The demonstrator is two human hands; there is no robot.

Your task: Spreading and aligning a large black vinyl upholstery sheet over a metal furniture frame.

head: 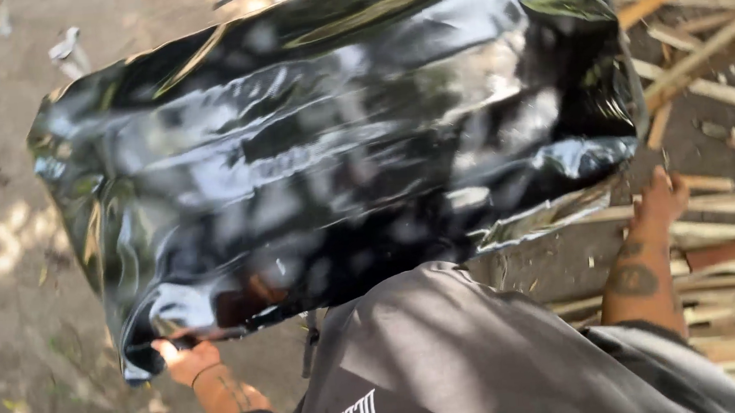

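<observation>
A large black plastic bag (327, 140), glossy and creased, fills most of the head view, spread out in the air above the bare dirt ground (5, 261) in front of the person. The left hand (185, 359) sits at the bag's lower left corner, its fingers pinched on the edge of the plastic there, so it is grasping the bag. The right hand (660, 201) is at the bag's lower right corner, fingers pointing up toward the folded edge; whether it grips the plastic or only touches it cannot be told, since the fingertips are blurred against the bag. Both forearms carry dark tattoos, and a thin band circles the left wrist. A grey sweatshirt (449, 357) fills the bottom centre. To the right, a heap of pale split wooden sticks (715, 74) lies on the ground behind and below the right hand.
</observation>
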